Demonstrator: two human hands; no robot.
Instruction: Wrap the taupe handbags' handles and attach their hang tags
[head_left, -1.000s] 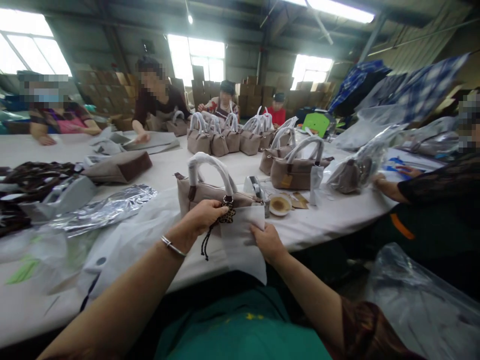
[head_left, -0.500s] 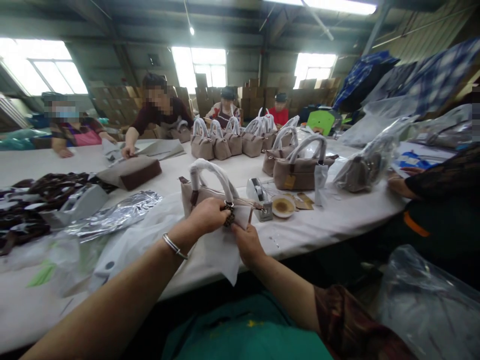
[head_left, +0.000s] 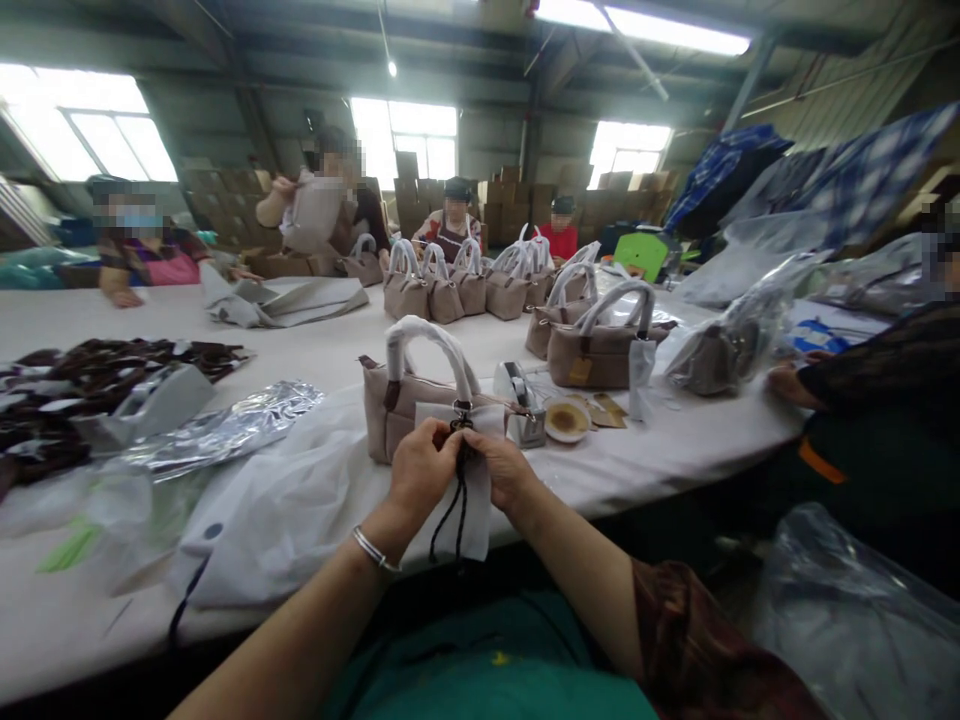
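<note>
A taupe handbag (head_left: 381, 415) with white-wrapped handles stands upright at the table's front edge. Both my hands are at its near side, fingertips pinched together on a dark cord charm (head_left: 463, 424) that hangs below the handle's base. Two dark cord ends (head_left: 460, 510) dangle beneath my fingers. My left hand (head_left: 421, 470), with a silver bangle at the wrist, grips the charm from the left. My right hand (head_left: 504, 468) closes on it from the right. A sheet of white tissue paper (head_left: 480, 520) lies behind the cords, against the bag. My fingertips hide the charm's details.
A tape dispenser (head_left: 523, 405) and a small round dish (head_left: 568, 420) stand right of the bag. White cloth (head_left: 262, 500) and silver foil (head_left: 232, 425) lie left. Several finished-looking bags (head_left: 506, 295) stand farther back. Co-workers sit or stand around the table; a sleeved arm (head_left: 862, 365) reaches in at right.
My hands have come together on the charm, and its cord ends now hang down over the tissue. Across the table, a co-worker has lifted a bag off the tabletop.
</note>
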